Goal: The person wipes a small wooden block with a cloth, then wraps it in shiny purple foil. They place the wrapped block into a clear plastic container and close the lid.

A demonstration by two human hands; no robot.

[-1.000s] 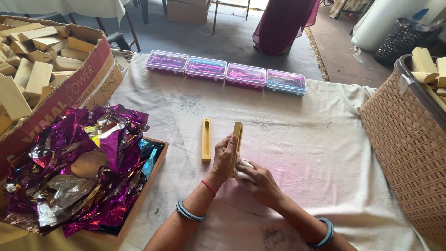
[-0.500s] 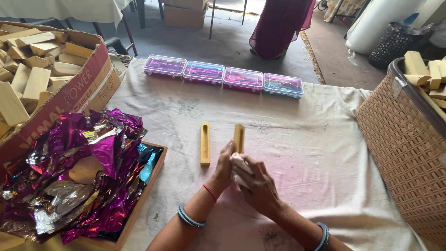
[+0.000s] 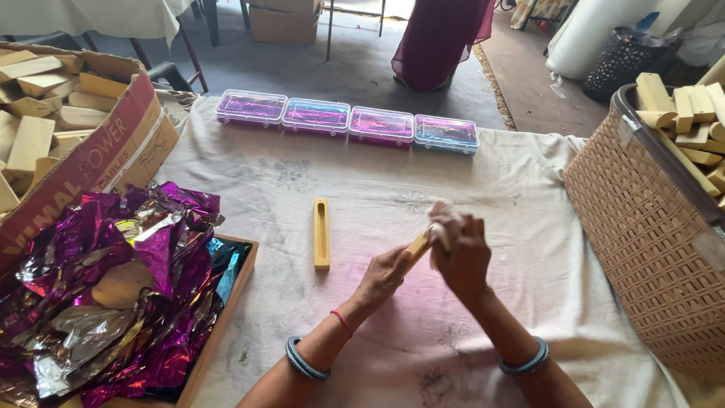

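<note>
Both hands have lifted the wooden stick (image 3: 418,245) off the desk (image 3: 529,189); left hand (image 3: 381,276) pinches it, right hand (image 3: 457,253) closes over its hidden far end.

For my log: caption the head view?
Both hands hold a wooden stick over the cloth; another stick lies beside.

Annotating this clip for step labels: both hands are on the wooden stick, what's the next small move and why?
Probably keep rubbing the cloth along the stick: the left hand grips its near end while the right hand covers the far end, apparently with a pale cloth. Only a short stretch shows, so more may need wiping.
</note>
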